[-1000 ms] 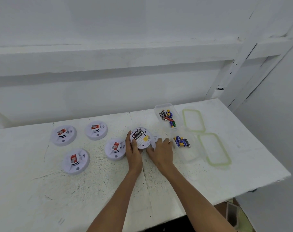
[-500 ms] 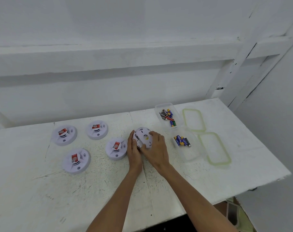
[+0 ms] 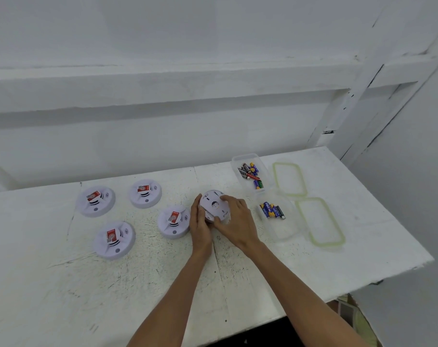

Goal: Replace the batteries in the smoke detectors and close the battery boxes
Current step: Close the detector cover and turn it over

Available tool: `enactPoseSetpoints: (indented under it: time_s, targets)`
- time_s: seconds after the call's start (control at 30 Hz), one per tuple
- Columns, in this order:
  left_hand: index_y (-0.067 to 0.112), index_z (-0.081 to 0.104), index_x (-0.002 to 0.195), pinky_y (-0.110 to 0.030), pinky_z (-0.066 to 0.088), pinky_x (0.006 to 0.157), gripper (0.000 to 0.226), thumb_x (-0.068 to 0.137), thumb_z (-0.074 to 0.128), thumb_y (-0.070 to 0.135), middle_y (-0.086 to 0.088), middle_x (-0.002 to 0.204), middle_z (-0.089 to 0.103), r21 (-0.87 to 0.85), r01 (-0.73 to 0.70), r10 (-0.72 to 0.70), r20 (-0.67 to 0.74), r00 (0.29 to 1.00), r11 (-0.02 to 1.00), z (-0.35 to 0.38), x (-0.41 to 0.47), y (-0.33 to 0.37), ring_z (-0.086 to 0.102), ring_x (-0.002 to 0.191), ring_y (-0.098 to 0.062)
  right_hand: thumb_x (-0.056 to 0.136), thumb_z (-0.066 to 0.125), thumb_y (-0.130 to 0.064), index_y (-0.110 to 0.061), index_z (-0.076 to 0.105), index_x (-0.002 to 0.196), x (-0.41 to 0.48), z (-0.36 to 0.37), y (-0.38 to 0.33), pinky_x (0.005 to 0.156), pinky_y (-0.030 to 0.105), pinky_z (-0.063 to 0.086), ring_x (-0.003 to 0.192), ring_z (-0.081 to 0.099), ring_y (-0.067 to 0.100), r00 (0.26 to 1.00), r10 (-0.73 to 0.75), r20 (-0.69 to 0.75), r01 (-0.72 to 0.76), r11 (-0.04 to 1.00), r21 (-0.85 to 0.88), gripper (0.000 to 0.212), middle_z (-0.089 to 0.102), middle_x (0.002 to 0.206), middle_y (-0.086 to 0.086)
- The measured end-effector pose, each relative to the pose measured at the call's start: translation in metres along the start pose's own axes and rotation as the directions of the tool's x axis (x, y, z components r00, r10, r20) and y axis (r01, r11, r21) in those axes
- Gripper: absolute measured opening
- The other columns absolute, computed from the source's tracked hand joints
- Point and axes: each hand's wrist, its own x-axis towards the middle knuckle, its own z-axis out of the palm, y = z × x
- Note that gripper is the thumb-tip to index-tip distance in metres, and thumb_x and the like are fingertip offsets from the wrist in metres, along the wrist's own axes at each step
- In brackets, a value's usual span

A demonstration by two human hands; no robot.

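Observation:
A white round smoke detector [image 3: 213, 204] lies back-side up on the white table [image 3: 238, 271], with its back cover on and the battery bay hidden. My left hand [image 3: 200, 226] grips its left rim. My right hand [image 3: 235, 221] curls over its right side and the cover. Two clear boxes hold batteries: the far box [image 3: 251, 174] has several mixed ones, the near box [image 3: 275, 214] has a few blue and yellow ones.
Several more smoke detectors with red labels lie face up to the left, the nearest [image 3: 174, 221] just beside my left hand. Two green-rimmed lids [image 3: 289, 179] [image 3: 319, 221] lie right of the boxes. A white wall rises behind the table; the table's right edge drops off.
A second ago the detector's battery bay showed and my right hand lay beside it. My right hand has since brought the cover over the detector and now holds it there.

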Motion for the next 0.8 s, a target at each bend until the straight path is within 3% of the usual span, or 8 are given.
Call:
enactPoseSetpoints:
  time_s: [0.27, 0.4, 0.53, 0.63, 0.8]
  targets:
    - [0.024, 0.049, 0.147, -0.04, 0.054, 0.107, 0.039, 0.108, 0.052, 0.021, 0.0, 0.146, 0.056, 0.109, -0.046, 0.047, 0.0, 0.999, 0.993, 0.0, -0.001, -0.001, 0.055, 0.135, -0.016, 0.087, 0.063, -0.055, -0.03, 0.043, 0.148, -0.007, -0.001, 0.011, 0.102, 0.036, 0.049, 0.132, 0.047, 0.016, 0.997, 0.066, 0.045, -0.07, 0.994, 0.083, 0.069, 0.053, 0.144, 0.001]
    - [0.022, 0.05, 0.143, -0.022, 0.054, 0.099, 0.035, 0.108, 0.052, 0.02, 0.002, 0.141, 0.058, 0.118, -0.055, 0.057, -0.02, 0.998, 0.992, 0.0, -0.002, 0.002, 0.055, 0.132, -0.011, 0.079, 0.064, -0.067, -0.025, 0.043, 0.149, -0.012, 0.004, 0.011, 0.111, 0.033, 0.041, 0.14, 0.041, 0.013, 0.997, 0.069, 0.037, -0.075, 0.978, 0.197, 0.084, 0.037, 0.158, -0.003]
    - [0.022, 0.05, 0.143, -0.018, 0.053, 0.094, 0.034, 0.109, 0.051, 0.021, 0.002, 0.141, 0.059, 0.113, -0.047, 0.05, -0.025, 0.998, 0.993, -0.001, 0.0, -0.001, 0.056, 0.131, -0.01, 0.076, 0.071, -0.066, -0.022, 0.048, 0.142, -0.012, 0.006, 0.013, 0.096, 0.035, 0.056, 0.125, 0.057, 0.011, 0.995, 0.084, 0.052, -0.095, 0.957, 0.273, 0.083, 0.053, 0.145, -0.004]
    - [0.021, 0.052, 0.142, -0.019, 0.055, 0.094, 0.032, 0.109, 0.05, 0.024, 0.001, 0.139, 0.06, 0.103, -0.047, 0.051, -0.043, 0.998, 0.994, 0.0, -0.001, 0.0, 0.057, 0.129, -0.01, 0.078, 0.075, -0.059, -0.017, 0.047, 0.143, -0.011, -0.001, 0.011, 0.095, 0.027, 0.055, 0.119, 0.061, 0.013, 0.995, 0.058, 0.08, -0.077, 0.964, 0.255, 0.082, 0.055, 0.143, 0.0]
    - [0.026, 0.057, 0.137, -0.039, 0.054, 0.105, 0.03, 0.107, 0.054, 0.029, 0.002, 0.138, 0.064, 0.055, -0.005, 0.008, -0.053, 0.999, 0.998, 0.0, 0.002, -0.003, 0.06, 0.129, -0.015, 0.086, 0.076, -0.036, -0.01, 0.048, 0.143, -0.013, -0.006, 0.01, 0.087, 0.0, 0.04, 0.117, 0.061, 0.019, 0.992, 0.052, 0.111, -0.078, 0.966, 0.247, 0.069, 0.057, 0.14, 0.006]
